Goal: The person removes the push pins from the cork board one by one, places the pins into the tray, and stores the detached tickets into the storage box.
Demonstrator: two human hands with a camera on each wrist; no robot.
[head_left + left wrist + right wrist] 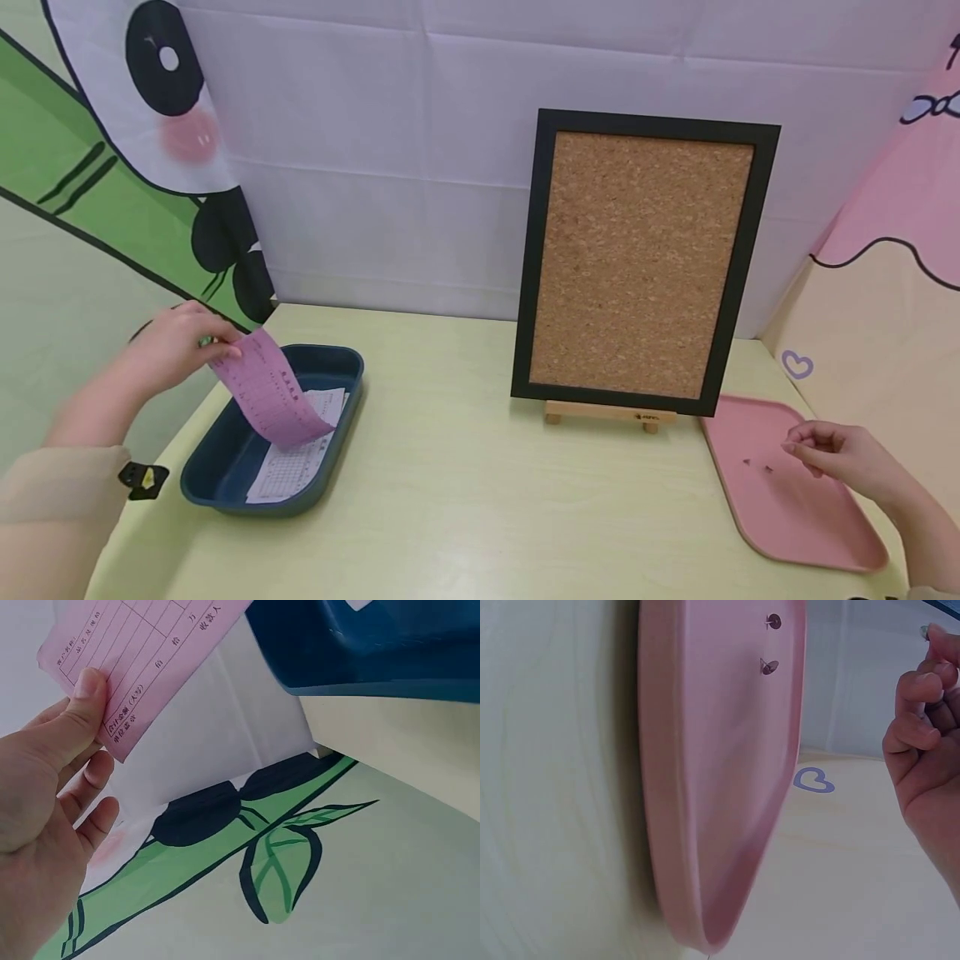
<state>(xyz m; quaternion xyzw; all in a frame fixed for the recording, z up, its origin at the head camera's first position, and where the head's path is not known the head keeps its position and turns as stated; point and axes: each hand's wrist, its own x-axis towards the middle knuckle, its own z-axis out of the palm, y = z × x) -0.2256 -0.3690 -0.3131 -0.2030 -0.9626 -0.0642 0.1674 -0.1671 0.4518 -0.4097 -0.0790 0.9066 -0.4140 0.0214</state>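
Note:
Between thumb and fingers my left hand (pixel 183 343) pinches a pink printed receipt slip (pixel 272 392) by its upper edge. The slip hangs, slightly curved, over the dark blue tray (pixel 197 467), where white printed sheets (pixel 288 475) lie. In the left wrist view the thumb presses on the slip's corner. My right hand (pixel 843 458) is raised over the pink tray (pixel 810 525) with its fingers curled. The right wrist view shows a small metal thumbtack (pixel 925 632) pinched at its fingertips. Two more thumbtacks (pixel 769 667) lie on the pink tray.
A black-framed corkboard (pixel 641 267) leans upright on a small wooden easel (pixel 611 411) at the back of the pale yellow table (pixel 480 500). Behind hangs a white cloth (pixel 390 167) printed with cartoon figures.

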